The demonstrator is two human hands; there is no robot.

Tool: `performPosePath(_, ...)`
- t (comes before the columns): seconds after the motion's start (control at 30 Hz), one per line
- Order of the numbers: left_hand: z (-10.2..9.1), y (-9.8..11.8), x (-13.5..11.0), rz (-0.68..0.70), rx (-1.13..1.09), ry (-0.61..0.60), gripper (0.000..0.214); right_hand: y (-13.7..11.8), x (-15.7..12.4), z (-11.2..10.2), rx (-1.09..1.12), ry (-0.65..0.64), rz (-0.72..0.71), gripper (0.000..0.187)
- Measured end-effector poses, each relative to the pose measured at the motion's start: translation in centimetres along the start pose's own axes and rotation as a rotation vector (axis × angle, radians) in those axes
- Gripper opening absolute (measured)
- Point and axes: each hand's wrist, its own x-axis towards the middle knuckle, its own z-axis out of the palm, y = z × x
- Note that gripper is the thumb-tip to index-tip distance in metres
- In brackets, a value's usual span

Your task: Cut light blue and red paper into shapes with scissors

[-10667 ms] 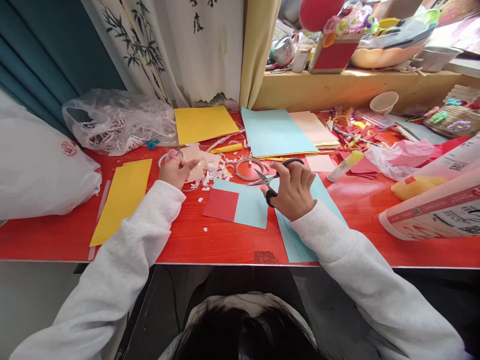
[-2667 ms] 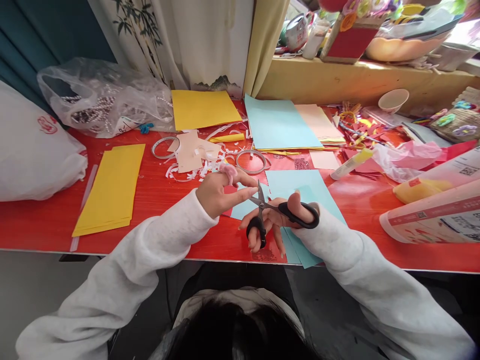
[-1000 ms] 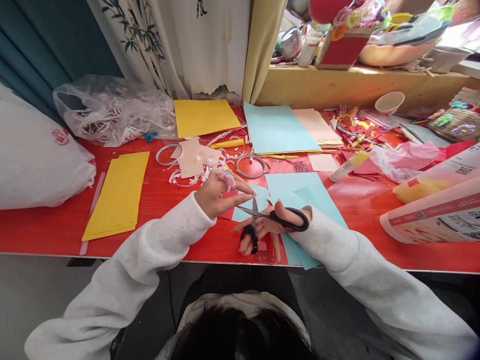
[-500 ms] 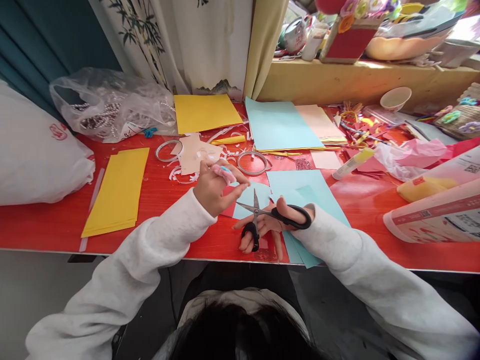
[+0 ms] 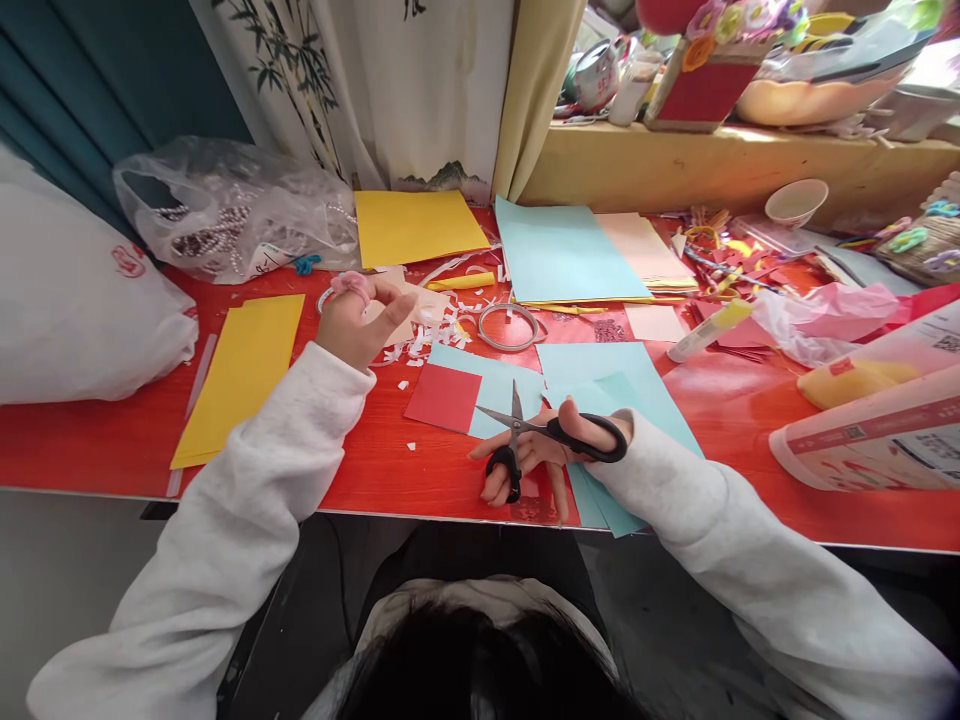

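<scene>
My right hand [image 5: 536, 455] lies low over the table's front edge, fingers through the black handles of a pair of scissors [image 5: 516, 425] with the blades spread. Under and beside it are light blue paper sheets [image 5: 611, 375]. My left hand [image 5: 352, 325], a pink fuzzy band on it, hovers at the tape roll [image 5: 322, 299], which it mostly covers. Its thumb and forefinger are apart with no object visible between them; the other fingers are partly hidden. Between the hands, a red paper square [image 5: 442, 397] rests against a light blue sheet [image 5: 487, 375].
Another tape roll [image 5: 508, 328] lies behind white paper scraps [image 5: 431, 340]. Yellow paper strips [image 5: 244, 370] and a white bag [image 5: 82, 290] are on the left. A glue stick [image 5: 709, 330] and a plastic container [image 5: 862, 435] stand or lie on the right.
My left hand has moved left and slightly back, from above the red square to the tape roll. The red square is now uncovered. My right hand and the scissors stay put.
</scene>
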Motion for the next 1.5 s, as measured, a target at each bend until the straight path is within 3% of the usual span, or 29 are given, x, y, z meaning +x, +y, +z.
performPosePath(0.1,0.1,-0.3,0.0,-0.076,0.015,0.045,0.031,0.1,0.0,-0.1,-0.002,-0.014,-0.014,0.092)
performPosePath(0.37,0.4,-1.2,0.3,-0.107,-0.152,-0.006,0.032,0.3,0.2,-1.2,0.036,-0.151,0.019,0.091)
performPosePath(0.57,0.7,-1.5,0.3,-0.086,-0.161,-0.015,0.019,0.2,0.2,-0.9,0.03,-0.127,0.012,0.093)
performPosePath(0.7,0.8,-1.3,0.4,-0.109,-0.177,-0.002,0.018,0.4,0.1,-0.7,0.052,-0.073,0.003,0.094)
performPosePath(0.83,0.9,-1.0,0.2,-0.178,-0.075,0.005,0.025,0.3,0.2,-0.8,0.026,-0.107,0.01,0.094)
performPosePath(1.0,0.7,-1.1,0.2,-0.097,0.079,0.034,0.048,0.2,0.1,-1.0,-0.005,-0.1,0.022,0.095)
performPosePath(1.07,0.7,-1.4,0.4,-0.104,0.088,-0.009,0.041,0.2,0.1,-1.0,-0.006,-0.101,0.007,0.094)
performPosePath(1.17,1.0,-1.9,0.5,-0.092,0.054,-0.066,0.011,0.2,0.0,-1.1,-0.01,-0.118,-0.005,0.093)
performPosePath(1.23,1.2,-1.8,0.5,-0.055,0.018,-0.079,0.019,0.3,0.0,-1.1,-0.015,-0.113,-0.005,0.093)
performPosePath(1.37,1.2,-1.1,0.3,-0.021,0.026,-0.126,0.009,0.4,-0.1,-1.2,-0.021,-0.084,-0.002,0.095)
performPosePath(1.5,1.0,-0.9,0.1,-0.055,0.13,-0.115,0.024,0.5,-0.1,-1.1,-0.017,-0.084,-0.017,0.092)
